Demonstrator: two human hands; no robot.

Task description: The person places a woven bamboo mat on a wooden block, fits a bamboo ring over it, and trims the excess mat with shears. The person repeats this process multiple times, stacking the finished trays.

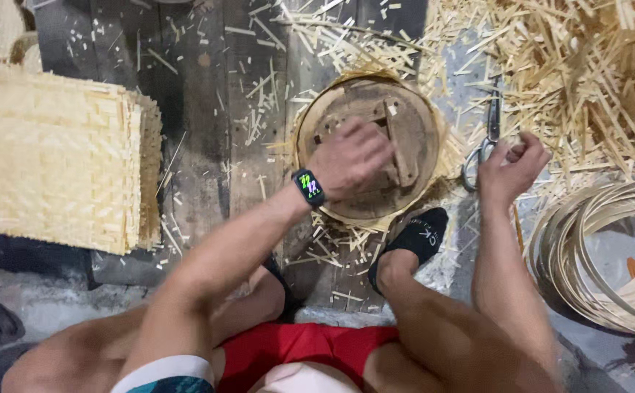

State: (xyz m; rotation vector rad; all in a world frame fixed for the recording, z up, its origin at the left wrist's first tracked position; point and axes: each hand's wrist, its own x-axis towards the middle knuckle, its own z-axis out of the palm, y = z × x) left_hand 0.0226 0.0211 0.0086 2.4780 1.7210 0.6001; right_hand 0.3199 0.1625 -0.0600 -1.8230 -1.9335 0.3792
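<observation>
Pressing down at frame centre, the left hand (pixel 350 161) lies curled over a round wooden mould (pixel 412 116) capping an untrimmed woven sheet, while the right hand (pixel 512 166), loosely closed, reaches scissors (pixel 486 142); stacked mats (pixel 56 156) wait upper left.

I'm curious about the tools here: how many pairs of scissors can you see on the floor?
1. The scissors lie on the floor right of the round wooden mould, just beside the right hand. More could be buried under the bamboo offcuts.
</observation>
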